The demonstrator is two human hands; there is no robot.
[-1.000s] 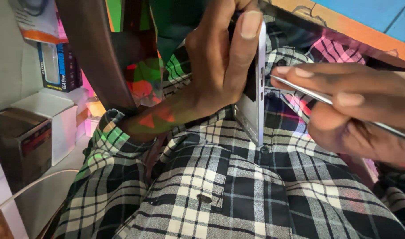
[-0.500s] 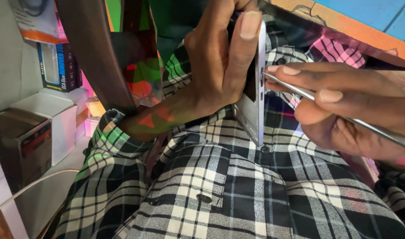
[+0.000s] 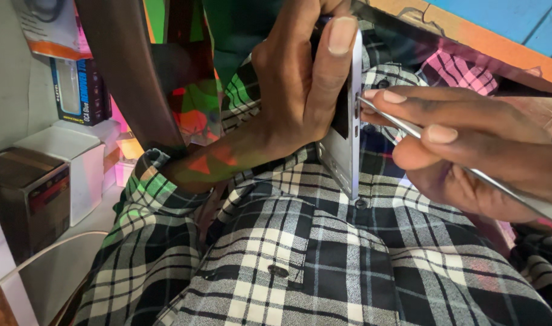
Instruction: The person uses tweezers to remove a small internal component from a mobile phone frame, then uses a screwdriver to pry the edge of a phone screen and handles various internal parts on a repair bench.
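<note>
My left hand [image 3: 300, 90] grips a slim silver phone [image 3: 347, 151] edge-on, upright above my lap, with the thumb pressed along its upper side edge. In my right hand [image 3: 469, 151] I pinch a thin metal tool [image 3: 408, 128] between thumb and fingers. The tool's tip touches a small slot in the phone's side edge. Both hands hover over my black, white and green checked shirt [image 3: 300, 253].
A dark wooden table leg [image 3: 131, 78] slants down at the upper left. Beside it stand a brown box [image 3: 25, 199], a white box [image 3: 76, 163] and a small dark package [image 3: 79, 90]. A white cable [image 3: 40, 256] runs along the lower left.
My right hand has moved left and slightly down, bringing the tool's tip onto the phone's side edge. The left hand and phone have stayed still.
</note>
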